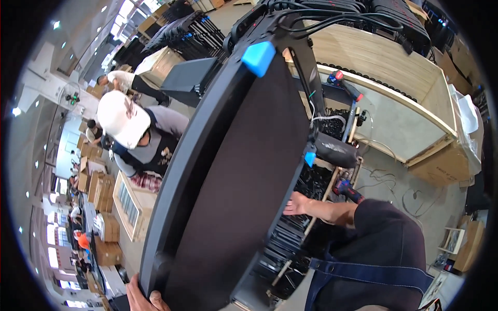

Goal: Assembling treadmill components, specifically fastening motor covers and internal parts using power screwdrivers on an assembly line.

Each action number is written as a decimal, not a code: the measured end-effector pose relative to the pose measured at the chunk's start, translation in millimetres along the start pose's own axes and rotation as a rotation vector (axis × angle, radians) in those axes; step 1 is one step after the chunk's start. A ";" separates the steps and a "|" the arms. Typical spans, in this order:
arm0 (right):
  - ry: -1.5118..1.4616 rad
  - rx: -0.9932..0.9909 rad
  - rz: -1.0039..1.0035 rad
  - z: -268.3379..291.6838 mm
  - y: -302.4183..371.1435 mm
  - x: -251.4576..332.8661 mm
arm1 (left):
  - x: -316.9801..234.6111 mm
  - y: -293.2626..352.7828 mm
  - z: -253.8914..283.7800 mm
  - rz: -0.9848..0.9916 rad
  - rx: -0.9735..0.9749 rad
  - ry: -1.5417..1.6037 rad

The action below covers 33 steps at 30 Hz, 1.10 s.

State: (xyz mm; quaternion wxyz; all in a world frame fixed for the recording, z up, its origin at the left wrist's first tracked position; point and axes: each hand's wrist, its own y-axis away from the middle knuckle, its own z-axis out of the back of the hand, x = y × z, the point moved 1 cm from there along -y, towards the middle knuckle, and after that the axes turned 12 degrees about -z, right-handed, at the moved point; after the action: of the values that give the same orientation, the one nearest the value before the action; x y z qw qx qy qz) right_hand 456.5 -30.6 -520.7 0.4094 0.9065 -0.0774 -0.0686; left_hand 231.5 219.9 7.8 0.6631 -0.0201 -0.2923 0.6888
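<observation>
A long black treadmill (pixel 244 150) fills the middle of the view, tilted up on its side, with a dark belt and grey side rail. Blue corner pads (pixel 259 58) sit on its far end and right edge. At the near left, my left hand (pixel 142 296) is closed on the rail's lower end, thumb on the near side. My right hand (pixel 295 203) grips the opposite edge about midway along, its fingertips partly hidden behind it. Black cables (pixel 353 22) loop over the far end.
Under the right edge, a wooden-framed rack (pixel 288 236) holds many black metal parts. Red-and-blue power drills (pixel 346 189) lie on it. A wooden crate (pixel 384 57) stands far right. A co-worker in a white cap (pixel 123 119) is beyond the left rail, near cartons (pixel 104 189).
</observation>
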 end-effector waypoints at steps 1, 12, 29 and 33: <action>-0.122 0.349 0.050 -16.5 -15.2 9.1 | 8.6 -15.3 -16.0 -0.002 0.020 -0.034; -0.513 0.636 0.027 44.8 22.6 -4.1 | 93.2 -112.9 -326.1 0.112 0.339 0.360; -0.005 -0.565 0.037 56.8 107.6 36.7 | -22.3 -30.2 -466.4 0.158 0.220 0.412; 1.476 -1.179 0.465 152.6 151.6 38.0 | -94.1 63.7 -394.6 0.212 0.304 0.582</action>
State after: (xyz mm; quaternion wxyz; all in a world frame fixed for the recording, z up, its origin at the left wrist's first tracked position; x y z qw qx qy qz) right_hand 452.3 -248.7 -509.0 0.7466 0.3332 0.0685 0.5718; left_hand 349.1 284.4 -380.3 0.6387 -0.1472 0.0188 0.7551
